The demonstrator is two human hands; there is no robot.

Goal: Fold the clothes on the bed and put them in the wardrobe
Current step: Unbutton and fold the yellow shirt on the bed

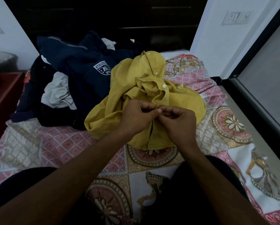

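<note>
A crumpled yellow button-up shirt [136, 82] with white buttons lies in the middle of the bed [38, 143]. My left hand [136, 116] and my right hand [178, 122] meet over its front placket, both pinching the fabric edge with fingertips touching. Behind and to the left is a heap of clothes: a navy sweatshirt [81, 62] with a white crest, a white-grey garment [58, 91] and dark pieces [38, 109].
The bed carries a pink and beige patterned sheet. A dark headboard or cabinet [103, 17] fills the back. A white wall with a switch plate [236, 17] and a dark-framed door [265, 78] stand on the right. A reddish side table [3, 98] sits left.
</note>
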